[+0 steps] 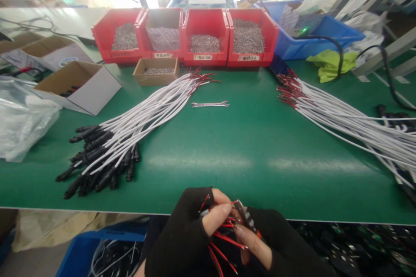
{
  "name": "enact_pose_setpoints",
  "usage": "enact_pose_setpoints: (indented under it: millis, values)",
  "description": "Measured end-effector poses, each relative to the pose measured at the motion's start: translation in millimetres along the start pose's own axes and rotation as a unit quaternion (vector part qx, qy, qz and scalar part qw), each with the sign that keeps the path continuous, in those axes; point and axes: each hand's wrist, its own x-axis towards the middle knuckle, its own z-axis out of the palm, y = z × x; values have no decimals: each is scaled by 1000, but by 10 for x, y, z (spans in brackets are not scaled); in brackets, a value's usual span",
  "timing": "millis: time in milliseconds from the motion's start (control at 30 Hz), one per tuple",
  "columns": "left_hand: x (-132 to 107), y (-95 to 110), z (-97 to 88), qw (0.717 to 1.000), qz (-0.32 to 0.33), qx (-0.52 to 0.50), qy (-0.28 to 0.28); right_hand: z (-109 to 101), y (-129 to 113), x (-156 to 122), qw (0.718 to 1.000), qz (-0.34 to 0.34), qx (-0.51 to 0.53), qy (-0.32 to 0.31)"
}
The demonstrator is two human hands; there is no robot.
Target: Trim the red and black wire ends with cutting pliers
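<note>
Low at the front edge of the bench, my left hand (190, 223) wears a black fingerless glove. Its thumb and forefinger pinch several thin red and dark wires (224, 239), whose tips fan out between my hands. My right hand (264, 236), gloved alike, is closed around small pliers (244, 214) with metal jaws and a bit of orange on the handle. The jaws sit beside the wire ends at my left fingertips; I cannot tell whether they bite a wire. The palms and most of the handles are hidden.
White cables with black connectors lie in a left bundle (143, 114) and a right bundle (344, 123). An open-end wrench (210, 104) lies between them. Behind stand red bins (206, 57) of small metal parts, a small cardboard box (156, 78) and a blue crate (286, 49).
</note>
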Motion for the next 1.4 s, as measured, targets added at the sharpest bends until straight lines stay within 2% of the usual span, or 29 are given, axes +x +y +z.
enact_pose_setpoints:
  millis: [133, 200, 300, 367, 500, 667, 733, 833, 967, 1067, 1167, 1300, 1400]
  values:
    - [-51, 60, 45, 997, -55, -31, 37, -3, -14, 32, 1000, -15, 4, -6]
    - [-30, 22, 21, 998, -49, -28, 15, 9, -10, 38, 1000, -14, 6, -13]
    - [38, -74, -50, 999, -11, 10, -53, 20, -5, 32, 1000, -8, 5, -17]
    - [70, -109, -82, 998, 8, 18, -68, 19, -10, 28, 1000, -9, 5, -12]
    - [49, -48, -50, 999, 3, 11, -49, 7, -35, 32, 1000, -24, 11, 6]
    - [-4, 9, 13, 999, -35, 14, 33, 31, -51, 31, 1000, -20, 8, 15]
    - [11, -38, -11, 999, -22, 33, 7, 50, -44, 21, 999, -25, 8, 22]
    - [41, -113, -82, 998, -14, 51, -33, 34, -22, -8, 998, -18, -6, 68]
    - [55, -111, -127, 997, -14, 74, -35, -114, 4, -32, 997, -3, -61, 47]
    - [64, -76, -85, 995, -2, 81, -51, -200, -5, -20, 992, -30, -82, 91]
    - [80, -70, -25, 993, 29, 102, -51, -178, -73, -8, 979, -74, -114, 153]
    - [102, -128, -13, 984, 71, 153, -55, -53, -260, -8, 936, -163, -228, 215]
    - [112, -208, -40, 983, 73, 149, -73, 13, -377, 10, 913, -215, -277, 211]
